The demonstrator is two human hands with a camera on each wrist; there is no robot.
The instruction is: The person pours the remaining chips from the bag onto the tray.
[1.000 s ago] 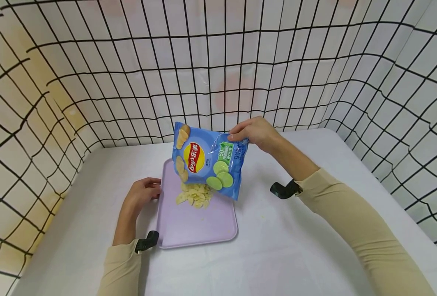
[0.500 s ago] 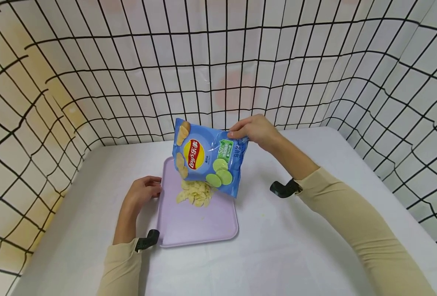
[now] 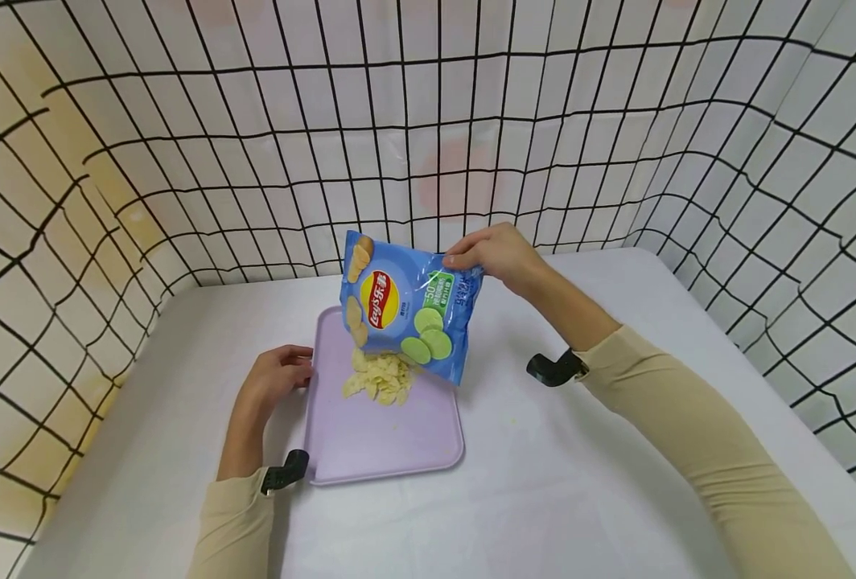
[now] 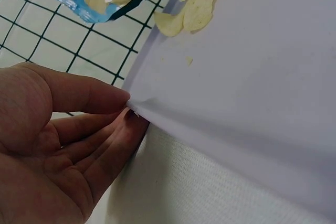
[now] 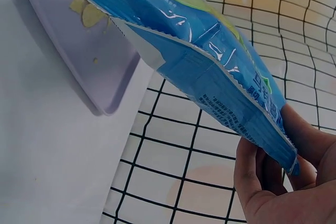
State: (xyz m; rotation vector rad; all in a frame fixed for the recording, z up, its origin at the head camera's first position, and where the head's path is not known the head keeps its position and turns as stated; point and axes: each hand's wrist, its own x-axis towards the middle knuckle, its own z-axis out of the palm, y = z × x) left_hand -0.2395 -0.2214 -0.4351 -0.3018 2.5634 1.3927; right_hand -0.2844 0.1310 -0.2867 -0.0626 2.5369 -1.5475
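Observation:
My right hand (image 3: 499,256) pinches a blue bag of potato chips (image 3: 406,314) by its upper right corner and holds it tilted above a light purple tray (image 3: 392,450). A heap of yellow potato chips (image 3: 384,382) lies on the tray under the bag's lower edge. In the right wrist view, thumb and fingers grip the end of the bag (image 5: 210,77). My left hand (image 3: 277,376) is at the tray's left edge. The left wrist view shows its thumb on the rim (image 4: 173,124) and the other fingers beneath. The bag's mouth is hidden in the head view.
A white cloth covers the table (image 3: 580,466). Black wire mesh (image 3: 435,153) surrounds the back and both sides. A tiny yellow crumb (image 3: 513,421) lies on the cloth right of the tray. Each wrist wears a black camera mount (image 3: 554,370).
The bag and right hand have risen very slightly. The left hand stays at the tray's edge, and the chip heap looks about the same.

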